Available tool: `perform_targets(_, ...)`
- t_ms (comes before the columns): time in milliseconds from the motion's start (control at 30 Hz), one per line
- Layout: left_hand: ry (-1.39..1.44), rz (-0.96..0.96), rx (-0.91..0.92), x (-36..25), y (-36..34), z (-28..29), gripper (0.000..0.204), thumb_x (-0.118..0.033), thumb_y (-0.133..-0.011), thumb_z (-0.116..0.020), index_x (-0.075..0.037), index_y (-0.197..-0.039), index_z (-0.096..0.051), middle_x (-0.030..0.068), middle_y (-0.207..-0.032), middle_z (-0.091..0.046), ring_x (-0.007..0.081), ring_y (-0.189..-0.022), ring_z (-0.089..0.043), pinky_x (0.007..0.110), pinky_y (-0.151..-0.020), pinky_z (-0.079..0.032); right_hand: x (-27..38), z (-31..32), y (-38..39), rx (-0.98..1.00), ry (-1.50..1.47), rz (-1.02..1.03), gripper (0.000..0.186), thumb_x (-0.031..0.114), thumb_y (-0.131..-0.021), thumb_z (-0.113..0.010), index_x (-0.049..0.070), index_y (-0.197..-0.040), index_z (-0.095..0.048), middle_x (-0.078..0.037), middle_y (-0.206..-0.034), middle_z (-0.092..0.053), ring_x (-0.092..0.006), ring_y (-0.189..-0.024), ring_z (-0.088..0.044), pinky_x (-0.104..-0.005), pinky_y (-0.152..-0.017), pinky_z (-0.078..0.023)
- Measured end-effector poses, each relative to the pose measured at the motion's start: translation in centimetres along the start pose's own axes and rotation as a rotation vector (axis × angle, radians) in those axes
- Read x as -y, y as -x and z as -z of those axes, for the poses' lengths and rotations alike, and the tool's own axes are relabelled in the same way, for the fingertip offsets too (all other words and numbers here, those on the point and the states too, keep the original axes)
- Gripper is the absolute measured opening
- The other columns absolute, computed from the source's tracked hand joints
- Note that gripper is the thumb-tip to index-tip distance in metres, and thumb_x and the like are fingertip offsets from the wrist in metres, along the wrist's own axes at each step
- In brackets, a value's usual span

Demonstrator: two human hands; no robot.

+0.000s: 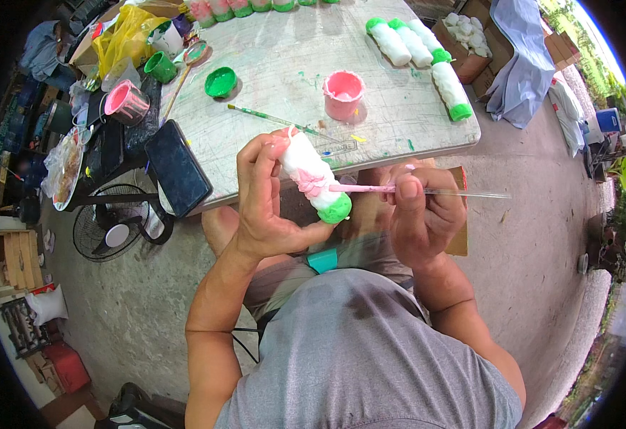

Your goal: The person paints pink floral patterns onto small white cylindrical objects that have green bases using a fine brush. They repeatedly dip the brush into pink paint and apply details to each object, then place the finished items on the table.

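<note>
In my left hand (259, 214) is a white, lumpy cylinder (300, 159) with a green end, gripped between the thumb at the green end and the fingers at the white end. Wet-looking pink paint covers part of its middle. My right hand (425, 214) pinches a thin paintbrush (363, 189) with a clear handle; its pink-coated tip touches the cylinder's painted patch. Beyond my hands, a pink paint cup (344, 107) stands on the table (277, 43). Another brush (274, 119) with a green-stained handle lies to its left.
A dark phone (178, 168) rests at the table's left edge. Near it are a green paint lid (221, 82) and a pink-smeared bucket (127, 102). Several white-and-green cylinders (389, 43) lie at the far right. A fan (115, 222) stands below left.
</note>
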State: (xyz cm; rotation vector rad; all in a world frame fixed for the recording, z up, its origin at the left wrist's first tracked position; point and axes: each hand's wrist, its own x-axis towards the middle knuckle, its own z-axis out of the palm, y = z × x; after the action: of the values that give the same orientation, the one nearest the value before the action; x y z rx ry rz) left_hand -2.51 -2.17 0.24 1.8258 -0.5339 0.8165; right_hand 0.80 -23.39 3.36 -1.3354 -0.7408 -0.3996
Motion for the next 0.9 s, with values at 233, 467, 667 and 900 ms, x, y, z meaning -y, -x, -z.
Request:
perform_targets(233,-0.005,-0.007,-0.005,-0.2,0.0,-0.1,0.122,-0.007,-0.054,-0.097,-0.002,-0.157,-0.03,0.0121,-0.146,-0.034,0.0291,-0.138,-0.045,0.052,-0.126,-0.033,0.7,0.0,-0.1,-0.028,0.047,-0.051,0.006,-0.001,-0.102,-0.063,0.0,-0.105,-0.058,-0.011,-0.086,-0.068,-0.0152,-0.072,-0.059,-0.0294,-0.067,-0.051)
perform_targets(467,-0.002,-0.027,-0.009,-0.3,-0.1,-0.2,0.122,-0.008,-0.054,-0.097,-0.001,-0.156,-0.031,0.0127,-0.146,-0.034,0.0297,-0.137,-0.045,0.052,-0.125,-0.034,1.0,0.0,0.0,-0.015,0.134,-0.013,0.005,0.0,-0.102,-0.064,0.0,-0.103,-0.059,-0.011,-0.085,-0.068,-0.0152,-0.072,-0.06,-0.0292,-0.066,-0.051)
perform_targets(667,-0.022,-0.022,0.003,-0.5,-0.1,-0.3,0.123,-0.008,-0.055,-0.097,-0.001,-0.157,-0.029,0.013,-0.146,-0.034,0.0303,-0.138,-0.045,0.051,-0.124,-0.035,0.9,0.0,-0.1,-0.03,0.067,0.016,0.003,0.0,-0.102,-0.063,0.0,-0.102,-0.06,-0.01,-0.083,-0.067,-0.0124,-0.068,-0.055,-0.0279,-0.061,-0.047)
perform_targets(900,0.019,-0.037,-0.009,-0.2,-0.1,-0.5,0.124,-0.009,-0.054,-0.097,0.0,-0.157,-0.029,0.0141,-0.146,-0.034,0.0314,-0.139,-0.044,0.051,-0.124,-0.035,0.9,0.2,-0.3,-0.024,0.069,0.042,0.004,-0.001,-0.102,-0.062,0.0,-0.104,-0.059,-0.01,-0.084,-0.067,-0.0122,-0.068,-0.054,-0.028,-0.06,-0.047)
